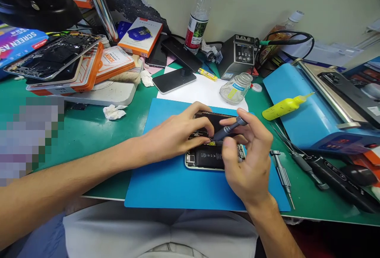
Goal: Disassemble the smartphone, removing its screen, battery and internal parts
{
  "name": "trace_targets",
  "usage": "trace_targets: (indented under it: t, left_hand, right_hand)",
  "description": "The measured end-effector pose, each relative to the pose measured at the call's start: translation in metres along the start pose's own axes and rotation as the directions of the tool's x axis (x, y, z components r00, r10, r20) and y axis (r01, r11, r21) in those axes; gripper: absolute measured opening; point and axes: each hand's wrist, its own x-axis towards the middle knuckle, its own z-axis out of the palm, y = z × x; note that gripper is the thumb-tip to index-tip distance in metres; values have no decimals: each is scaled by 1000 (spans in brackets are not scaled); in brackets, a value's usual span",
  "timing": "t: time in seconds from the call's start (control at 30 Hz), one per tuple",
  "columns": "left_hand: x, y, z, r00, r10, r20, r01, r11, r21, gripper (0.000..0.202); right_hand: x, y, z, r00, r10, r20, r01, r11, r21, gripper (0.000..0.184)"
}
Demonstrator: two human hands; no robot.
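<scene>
The left hand (181,133) lies fingers-down on the opened phone (215,120), pinning it to the middle of the blue mat (166,182) and gripping nothing. Just right, a precision screwdriver (228,130) is pinched in the right hand (249,159), tip beside the battery (208,157). If it skids, I'd fear a gouged board or pierced cell; a loosened screw could roll toward the spare driver (282,174)

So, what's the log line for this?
left hand: rests on open phone | right hand: holds screwdriver | blue mat: under phone
</scene>
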Motion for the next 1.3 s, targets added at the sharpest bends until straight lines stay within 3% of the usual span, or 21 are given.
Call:
trace_targets:
  t: [0.1, 0.27, 0.47, 0.87, 1.07, 1.3]
  left_hand:
    - [-2, -3, -6, 997, 22, 76, -24, 999, 31, 17]
    - [-4, -5, -3, 999, 25, 44, -28, 997, 76, 10]
    - [-5, -6, -1, 1000, -6, 13, 5, 993, 118, 13]
    - [-4, -5, 1, 1000, 2, -2, -2, 992, 125, 10]
    - [-4, -4, 0, 1000, 19, 4, -19, 998, 66, 11]
    - [-3, -3, 2, 1000, 18, -8, -18, 999, 36, 12]
  right_hand:
    - [2, -4, 2, 995, 94, -20, -93, 993, 71, 60]
    - [5, -8, 4, 988, 145, -49, -131, 968, 216, 53]
    - [0, -3, 0, 983, 101, -154, -98, 995, 26, 54]
    - [0, 4, -2, 985, 160, -68, -161, 987, -4, 57]
    - [1, 2, -4, 998, -55, -34, 48, 983, -177, 65]
    - [-1, 4, -5, 997, -60, -48, 55, 993, -109, 63]
